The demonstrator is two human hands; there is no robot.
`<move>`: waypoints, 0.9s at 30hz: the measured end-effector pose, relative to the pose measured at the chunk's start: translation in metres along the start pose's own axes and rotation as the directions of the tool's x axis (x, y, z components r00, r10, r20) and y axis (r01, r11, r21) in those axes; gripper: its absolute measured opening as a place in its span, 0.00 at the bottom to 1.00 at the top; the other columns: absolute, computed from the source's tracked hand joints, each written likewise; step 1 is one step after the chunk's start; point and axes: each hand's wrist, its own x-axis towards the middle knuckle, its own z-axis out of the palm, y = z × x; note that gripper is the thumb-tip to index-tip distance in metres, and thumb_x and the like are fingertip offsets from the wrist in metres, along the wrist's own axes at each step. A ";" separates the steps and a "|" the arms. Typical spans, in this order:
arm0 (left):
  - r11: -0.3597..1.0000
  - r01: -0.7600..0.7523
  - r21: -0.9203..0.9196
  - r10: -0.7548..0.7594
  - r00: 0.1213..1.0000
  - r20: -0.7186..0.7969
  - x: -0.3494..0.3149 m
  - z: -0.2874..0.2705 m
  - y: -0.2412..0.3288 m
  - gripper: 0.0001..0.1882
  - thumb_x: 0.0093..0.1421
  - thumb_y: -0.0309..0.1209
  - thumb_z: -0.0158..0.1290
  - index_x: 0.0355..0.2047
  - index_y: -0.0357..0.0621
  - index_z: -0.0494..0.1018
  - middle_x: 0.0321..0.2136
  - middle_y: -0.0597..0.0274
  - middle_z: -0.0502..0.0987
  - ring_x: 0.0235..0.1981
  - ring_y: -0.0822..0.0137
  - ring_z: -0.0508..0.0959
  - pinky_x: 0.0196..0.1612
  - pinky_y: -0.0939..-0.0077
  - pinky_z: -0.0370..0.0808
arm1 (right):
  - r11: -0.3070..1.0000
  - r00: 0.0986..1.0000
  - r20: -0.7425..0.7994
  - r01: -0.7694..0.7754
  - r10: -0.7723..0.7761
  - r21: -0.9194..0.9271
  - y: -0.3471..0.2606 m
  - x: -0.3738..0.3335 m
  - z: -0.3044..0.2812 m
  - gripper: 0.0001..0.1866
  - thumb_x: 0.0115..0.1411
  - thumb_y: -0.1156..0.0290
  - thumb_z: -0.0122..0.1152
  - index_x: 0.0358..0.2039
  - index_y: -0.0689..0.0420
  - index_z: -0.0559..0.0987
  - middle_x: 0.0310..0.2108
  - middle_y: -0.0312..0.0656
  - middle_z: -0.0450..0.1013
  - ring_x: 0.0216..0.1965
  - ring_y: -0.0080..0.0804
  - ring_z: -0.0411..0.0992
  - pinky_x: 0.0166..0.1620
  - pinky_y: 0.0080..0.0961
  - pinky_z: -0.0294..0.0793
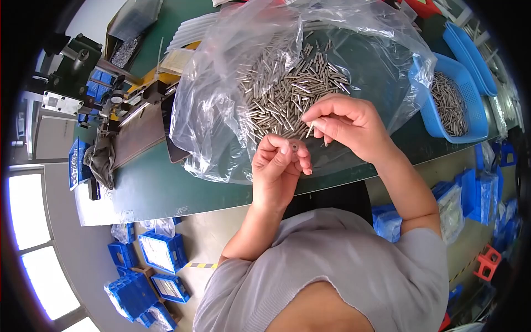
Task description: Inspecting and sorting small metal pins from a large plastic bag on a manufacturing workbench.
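Observation:
Both of my hands are raised over the near edge of a pile of metal pins point(282, 102), which lies in an opened clear plastic bag point(207, 105). Between its thumb and fingers, my left hand point(277, 169) pinches a small round metal part point(294, 148), its end facing up with a dark centre. My right hand point(354, 127), a little higher and to the right, is closed in a pinch on a thin pale pin point(310, 130) that points down. The two hands are close together but apart. The right hand's lower fingers are partly hidden.
A blue basket point(477, 113) of similar pins stands at the table's right edge, with another blue basket point(470, 58) behind it. A machine point(99, 94) and a dark cloth point(100, 160) occupy the left side. Blue crates point(163, 252) and a red stool point(488, 262) are on the floor.

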 end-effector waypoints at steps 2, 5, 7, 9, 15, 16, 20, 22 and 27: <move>1.000 0.002 0.010 -0.001 1.000 -0.031 0.000 0.001 0.000 0.04 0.62 0.27 0.47 0.32 0.41 0.65 0.30 0.50 0.75 0.26 0.62 0.76 0.30 0.71 0.75 | 0.996 0.998 -0.040 -0.054 0.057 0.074 0.002 -0.003 0.008 0.08 0.58 0.82 0.52 0.37 0.63 0.77 0.34 0.37 0.72 0.30 0.19 0.71 0.30 0.14 0.71; 0.999 -0.002 0.046 0.003 1.000 -0.030 0.001 0.003 0.002 0.04 0.62 0.27 0.47 0.32 0.40 0.65 0.30 0.50 0.75 0.26 0.62 0.76 0.30 0.71 0.75 | 0.992 0.998 -0.055 -0.037 0.044 0.122 0.002 -0.002 0.015 0.08 0.57 0.82 0.53 0.37 0.63 0.77 0.35 0.38 0.71 0.30 0.19 0.71 0.31 0.13 0.71; 0.999 0.004 0.053 -0.002 1.000 -0.029 0.000 0.004 0.003 0.04 0.62 0.27 0.48 0.32 0.40 0.65 0.29 0.50 0.76 0.26 0.62 0.76 0.30 0.71 0.75 | 0.993 0.997 -0.059 -0.047 0.054 0.110 0.001 -0.002 0.018 0.08 0.57 0.83 0.53 0.37 0.64 0.77 0.35 0.38 0.71 0.31 0.19 0.71 0.32 0.14 0.71; 0.998 0.009 0.058 -0.007 1.000 -0.025 0.000 0.004 0.003 0.04 0.62 0.27 0.48 0.32 0.40 0.65 0.29 0.51 0.76 0.26 0.62 0.76 0.30 0.71 0.75 | 0.985 0.998 -0.055 -0.017 0.027 0.173 0.004 -0.003 0.021 0.08 0.57 0.83 0.53 0.36 0.64 0.77 0.36 0.38 0.71 0.31 0.19 0.71 0.33 0.14 0.72; 0.999 -0.011 0.045 0.012 0.999 -0.030 0.000 0.002 0.002 0.04 0.62 0.27 0.48 0.32 0.39 0.66 0.28 0.51 0.76 0.25 0.62 0.76 0.30 0.70 0.75 | 0.982 0.997 0.019 0.079 -0.077 -0.169 -0.002 -0.005 0.023 0.07 0.55 0.84 0.54 0.35 0.63 0.76 0.32 0.38 0.73 0.31 0.21 0.72 0.33 0.16 0.72; 0.999 -0.008 0.042 0.010 1.000 -0.030 0.000 0.003 0.002 0.04 0.62 0.27 0.48 0.32 0.38 0.66 0.28 0.51 0.76 0.25 0.62 0.76 0.30 0.70 0.76 | 0.978 0.996 0.004 0.086 -0.087 -0.188 -0.004 -0.006 0.026 0.07 0.53 0.84 0.55 0.34 0.63 0.76 0.31 0.39 0.73 0.31 0.21 0.72 0.33 0.16 0.71; 0.999 -0.004 0.044 0.006 1.000 -0.028 0.000 0.003 0.001 0.04 0.61 0.26 0.48 0.32 0.38 0.66 0.28 0.51 0.76 0.25 0.62 0.76 0.29 0.70 0.76 | 0.978 0.993 -0.101 0.034 -0.056 -0.204 -0.003 -0.007 0.027 0.06 0.53 0.83 0.56 0.33 0.63 0.76 0.31 0.38 0.73 0.30 0.21 0.72 0.33 0.16 0.71; 0.998 -0.003 0.057 0.005 0.999 -0.033 0.000 0.004 -0.001 0.04 0.61 0.25 0.48 0.32 0.38 0.67 0.27 0.51 0.76 0.25 0.62 0.76 0.29 0.70 0.76 | 0.996 0.996 -0.004 -0.084 0.084 0.006 0.002 -0.009 0.021 0.05 0.53 0.82 0.58 0.32 0.63 0.76 0.31 0.37 0.72 0.30 0.21 0.72 0.32 0.16 0.71; 0.997 -0.013 0.073 0.015 0.999 -0.029 0.001 0.005 -0.003 0.03 0.61 0.24 0.48 0.32 0.38 0.67 0.27 0.51 0.76 0.24 0.62 0.77 0.28 0.70 0.76 | 0.992 0.993 0.030 -0.115 0.114 0.054 -0.003 -0.010 0.017 0.04 0.54 0.80 0.59 0.31 0.64 0.75 0.31 0.38 0.70 0.29 0.22 0.72 0.32 0.17 0.71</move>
